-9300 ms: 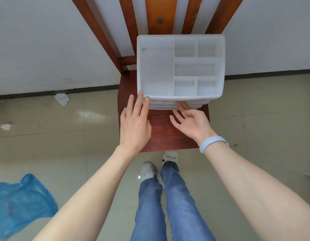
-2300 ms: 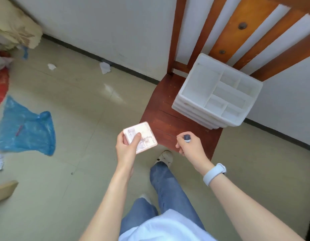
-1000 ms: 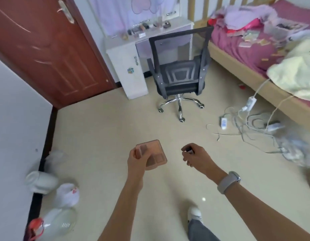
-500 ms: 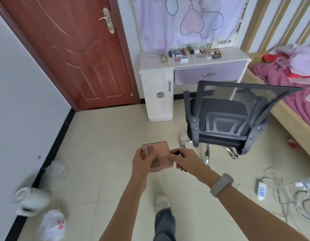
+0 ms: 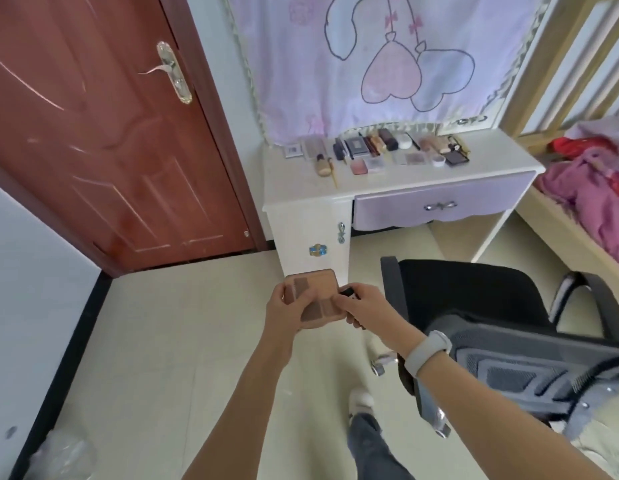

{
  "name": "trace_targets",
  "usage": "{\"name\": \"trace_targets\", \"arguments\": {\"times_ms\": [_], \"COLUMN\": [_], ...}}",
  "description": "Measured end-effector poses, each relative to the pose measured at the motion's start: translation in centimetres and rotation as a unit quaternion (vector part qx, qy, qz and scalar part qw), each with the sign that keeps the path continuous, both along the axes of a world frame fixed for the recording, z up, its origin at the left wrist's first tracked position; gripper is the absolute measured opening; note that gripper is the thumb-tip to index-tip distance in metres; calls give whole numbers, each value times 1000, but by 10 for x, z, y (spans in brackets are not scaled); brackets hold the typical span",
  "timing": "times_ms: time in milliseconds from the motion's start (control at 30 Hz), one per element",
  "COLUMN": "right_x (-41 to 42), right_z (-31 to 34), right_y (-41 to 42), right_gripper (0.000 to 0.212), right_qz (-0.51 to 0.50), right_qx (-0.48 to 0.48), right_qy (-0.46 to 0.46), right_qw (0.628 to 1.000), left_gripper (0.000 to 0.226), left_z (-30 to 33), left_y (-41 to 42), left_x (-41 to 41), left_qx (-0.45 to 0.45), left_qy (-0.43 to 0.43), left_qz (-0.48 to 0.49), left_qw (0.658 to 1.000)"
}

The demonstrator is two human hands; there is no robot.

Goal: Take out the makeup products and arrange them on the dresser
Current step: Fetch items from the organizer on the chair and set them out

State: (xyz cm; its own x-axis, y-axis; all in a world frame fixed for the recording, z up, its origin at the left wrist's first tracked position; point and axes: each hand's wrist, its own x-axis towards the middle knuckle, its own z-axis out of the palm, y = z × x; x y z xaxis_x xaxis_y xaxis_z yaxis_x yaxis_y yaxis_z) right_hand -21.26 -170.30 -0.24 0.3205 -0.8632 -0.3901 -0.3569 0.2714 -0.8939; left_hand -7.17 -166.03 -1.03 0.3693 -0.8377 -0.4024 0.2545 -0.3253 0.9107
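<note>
My left hand [image 5: 284,317] grips a square pink makeup palette [image 5: 318,292] by its left edge, held out in front of me. My right hand [image 5: 365,308] is curled round a small dark tube [image 5: 347,292], and its fingertips touch the palette's right edge. Ahead stands the white dresser [image 5: 301,192] with a lilac drawer [image 5: 439,206]. Several makeup products [image 5: 374,152] lie in rows along the back of its top, below a pink curtain.
A black mesh office chair [image 5: 491,327] stands close on my right, between me and the dresser's drawer. A red-brown door [image 5: 93,133] is shut on the left. A bed with pink bedding [image 5: 592,188] runs along the right. Plastic bags [image 5: 62,455] lie at lower left.
I have turned from the wooden chair with the white organizer and walked toward the dresser, which is now nearer. My right hand has come over to touch the palette.
</note>
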Motion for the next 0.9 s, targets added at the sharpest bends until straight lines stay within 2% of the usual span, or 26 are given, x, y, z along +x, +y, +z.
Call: {"name": "trace_targets", "arguments": {"times_ms": [333, 467, 567, 700, 833, 900], "right_x": [49, 60, 64, 79, 110, 129], "right_z": [-13, -22, -37, -58, -73, -79], "right_y": [-227, -292, -337, -400, -472, -504], "right_gripper": [5, 8, 11, 19, 12, 10], "right_qz": [0, 6, -34, -95, -102, -89], "right_qx": [40, 78, 94, 82, 20, 7], "right_qy": [-27, -30, -38, -37, 29, 60], "right_qw": [999, 996, 994, 991, 994, 994], "left_gripper": [30, 31, 35, 28, 39, 39], "left_z": [-8, -17, -29, -53, -82, -92], "left_y": [-224, -285, -329, -387, -444, -467], "left_x": [47, 62, 74, 102, 137, 152], "left_qx": [35, 53, 57, 88, 138, 162], "left_qy": [12, 70, 91, 41, -42, -50], "left_qz": [1, 7, 5, 67, 85, 96], "left_qw": [999, 996, 994, 993, 986, 981]}}
